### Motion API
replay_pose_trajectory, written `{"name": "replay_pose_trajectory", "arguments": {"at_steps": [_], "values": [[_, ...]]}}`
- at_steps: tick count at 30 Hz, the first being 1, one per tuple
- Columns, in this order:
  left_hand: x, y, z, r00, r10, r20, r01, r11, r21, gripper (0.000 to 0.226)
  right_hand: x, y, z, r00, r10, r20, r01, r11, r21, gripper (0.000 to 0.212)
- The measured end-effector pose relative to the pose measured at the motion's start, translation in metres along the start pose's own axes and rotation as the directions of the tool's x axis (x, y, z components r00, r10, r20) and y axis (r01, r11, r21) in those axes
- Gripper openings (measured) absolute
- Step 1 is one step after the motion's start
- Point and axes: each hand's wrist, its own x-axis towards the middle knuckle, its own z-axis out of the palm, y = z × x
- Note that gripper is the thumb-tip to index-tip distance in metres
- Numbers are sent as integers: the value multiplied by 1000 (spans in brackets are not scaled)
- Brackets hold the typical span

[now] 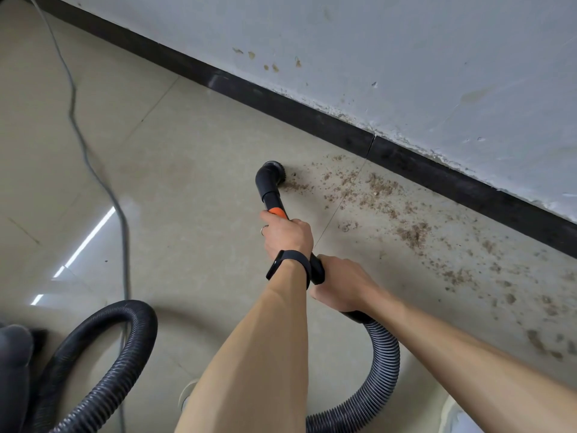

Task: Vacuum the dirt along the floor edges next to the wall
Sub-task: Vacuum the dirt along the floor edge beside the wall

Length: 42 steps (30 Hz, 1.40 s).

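Now, the dirt [379, 189] lies in a brown scatter from mid-frame down toward the right edge, on the floor tiles [187, 135] just beside the black skirting [312, 117] under the wall [406, 57]. The round brush nozzle [272, 175] sits at the scatter's left end, touching the first crumbs. The left hand [287, 234] wraps the tube [271, 198] below its orange collar [277, 211], fingers curled right round; the right hand [343, 285] grips the hose cuff just behind. Best play, I'd say: bristles flat, slow passes rightward, hugging the skirting so nothing hides in the joint. The ribbed hose [385, 364] loops at lower centre, so mind it doesn't drag through crumbs. A grey cord [78, 142] trails at left.
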Motion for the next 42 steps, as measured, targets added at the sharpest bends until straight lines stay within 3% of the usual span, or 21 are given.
{"name": "replay_pose_trajectory", "arguments": {"at_steps": [42], "values": [[-22, 44, 61, 981, 184, 67, -189, 977, 95, 39, -5, 49, -27, 988, 106, -116, -87, 983, 160, 9]]}}
